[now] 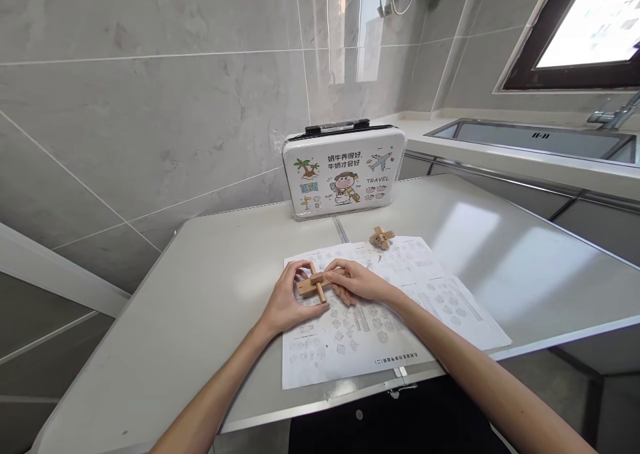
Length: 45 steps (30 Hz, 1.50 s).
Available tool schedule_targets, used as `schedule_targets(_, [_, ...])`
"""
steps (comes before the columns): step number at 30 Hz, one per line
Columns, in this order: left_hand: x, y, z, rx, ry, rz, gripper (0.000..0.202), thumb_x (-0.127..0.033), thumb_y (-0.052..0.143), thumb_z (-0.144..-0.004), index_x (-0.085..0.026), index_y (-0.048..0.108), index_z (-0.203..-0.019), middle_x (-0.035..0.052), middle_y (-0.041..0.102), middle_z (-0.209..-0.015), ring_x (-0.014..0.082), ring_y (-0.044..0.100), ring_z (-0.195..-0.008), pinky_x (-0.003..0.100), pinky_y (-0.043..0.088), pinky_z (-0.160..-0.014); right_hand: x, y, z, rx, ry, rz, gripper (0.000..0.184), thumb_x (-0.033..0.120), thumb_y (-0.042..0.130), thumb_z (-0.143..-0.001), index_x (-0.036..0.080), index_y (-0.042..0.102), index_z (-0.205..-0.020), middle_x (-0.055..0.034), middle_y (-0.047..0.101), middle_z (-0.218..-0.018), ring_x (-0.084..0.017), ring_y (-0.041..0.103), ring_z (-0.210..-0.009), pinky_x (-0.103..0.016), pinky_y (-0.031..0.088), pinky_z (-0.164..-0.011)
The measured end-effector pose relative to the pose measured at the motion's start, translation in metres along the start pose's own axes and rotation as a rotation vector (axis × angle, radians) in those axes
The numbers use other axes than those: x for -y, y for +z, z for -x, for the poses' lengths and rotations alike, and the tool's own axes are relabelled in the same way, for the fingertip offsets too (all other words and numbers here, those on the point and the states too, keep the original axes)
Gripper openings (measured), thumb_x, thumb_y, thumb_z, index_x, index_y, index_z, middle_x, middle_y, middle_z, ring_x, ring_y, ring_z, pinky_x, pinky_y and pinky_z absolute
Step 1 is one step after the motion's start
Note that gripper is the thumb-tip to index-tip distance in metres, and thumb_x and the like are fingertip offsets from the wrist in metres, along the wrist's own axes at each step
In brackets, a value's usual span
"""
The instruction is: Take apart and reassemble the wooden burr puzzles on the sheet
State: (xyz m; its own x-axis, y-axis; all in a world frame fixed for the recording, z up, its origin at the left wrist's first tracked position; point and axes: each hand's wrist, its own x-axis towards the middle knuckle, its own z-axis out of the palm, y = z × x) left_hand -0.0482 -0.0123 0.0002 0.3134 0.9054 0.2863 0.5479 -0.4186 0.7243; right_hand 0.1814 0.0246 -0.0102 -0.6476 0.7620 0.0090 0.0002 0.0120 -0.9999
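Note:
A small wooden interlocking puzzle [306, 287], made of crossed bars with a round rod through it, is between my two hands above the printed sheet [425, 327]. My left hand [290, 304] grips it from the left, fingers at the rod's far end and thumb by its near end. The fingers of my right hand [357, 281] are closed on the puzzle's right side and hide that end. Just beyond the right hand, a second wooden puzzle [381, 238] of crossed pieces rests on the sheet's far edge.
A white case [345, 174] with cartoon prints and a black handle stands upright at the back of the pale folding table [210, 321]. Behind it is a grey tiled wall [200, 107]. To the right are a counter with a sink [530, 137] and a window.

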Motion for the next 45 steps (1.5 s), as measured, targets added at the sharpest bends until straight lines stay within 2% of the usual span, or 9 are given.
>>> schedule_targets(10, [0.002, 0.001, 0.0, -0.005, 0.002, 0.007, 0.078, -0.043, 0.093, -0.066, -0.027, 0.052, -0.13, 0.0063, 0.06, -0.122, 0.0228, 0.062, -0.1, 0.042, 0.055, -0.092, -0.016, 0.002, -0.006, -0.036, -0.009, -0.099, 0.043, 0.062, 0.062, -0.095, 0.021, 0.054, -0.104, 0.0053, 0.065, -0.06, -0.013, 0.06, -0.04, -0.022, 0.046, -0.039])
schedule_targets(14, [0.001, 0.002, 0.001, -0.028, 0.025, -0.012, 0.077, -0.039, 0.093, -0.065, -0.027, 0.052, -0.129, 0.0053, 0.06, -0.119, 0.0216, 0.062, -0.097, 0.04, 0.055, -0.09, -0.019, 0.003, -0.006, -0.055, -0.025, -0.087, 0.042, 0.061, 0.062, -0.096, 0.02, 0.055, -0.105, 0.0049, 0.065, -0.059, -0.013, 0.06, -0.04, -0.022, 0.046, -0.039])
schedule_targets(20, [0.0, 0.003, 0.003, -0.077, 0.085, -0.083, 0.08, -0.029, 0.091, -0.063, -0.028, 0.051, -0.132, 0.0045, 0.058, -0.119, 0.0215, 0.06, -0.098, 0.038, 0.054, -0.088, -0.013, -0.001, -0.002, -0.01, -0.068, -0.043, 0.041, 0.059, 0.06, -0.098, 0.019, 0.059, -0.107, 0.0061, 0.061, -0.058, -0.011, 0.055, -0.039, -0.021, 0.044, -0.039])
schedule_targets(28, [-0.009, -0.003, 0.004, -0.149, 0.207, -0.209, 0.073, -0.024, 0.082, -0.071, -0.028, 0.046, -0.135, 0.007, 0.059, -0.124, 0.0234, 0.059, -0.1, 0.041, 0.053, -0.09, -0.004, -0.001, 0.002, 0.031, -0.09, -0.04, 0.04, 0.059, 0.063, -0.096, 0.021, 0.059, -0.107, 0.0069, 0.058, -0.061, -0.009, 0.051, -0.042, -0.021, 0.041, -0.04])
schedule_targets(45, [-0.008, -0.003, 0.003, -0.149, 0.218, -0.221, 0.072, -0.028, 0.082, -0.072, -0.028, 0.047, -0.135, 0.0069, 0.059, -0.125, 0.0229, 0.06, -0.098, 0.041, 0.053, -0.091, 0.008, -0.004, 0.007, 0.056, -0.071, -0.067, 0.041, 0.06, 0.066, -0.094, 0.021, 0.059, -0.105, 0.0062, 0.06, -0.065, -0.008, 0.047, -0.04, -0.021, 0.036, -0.04])
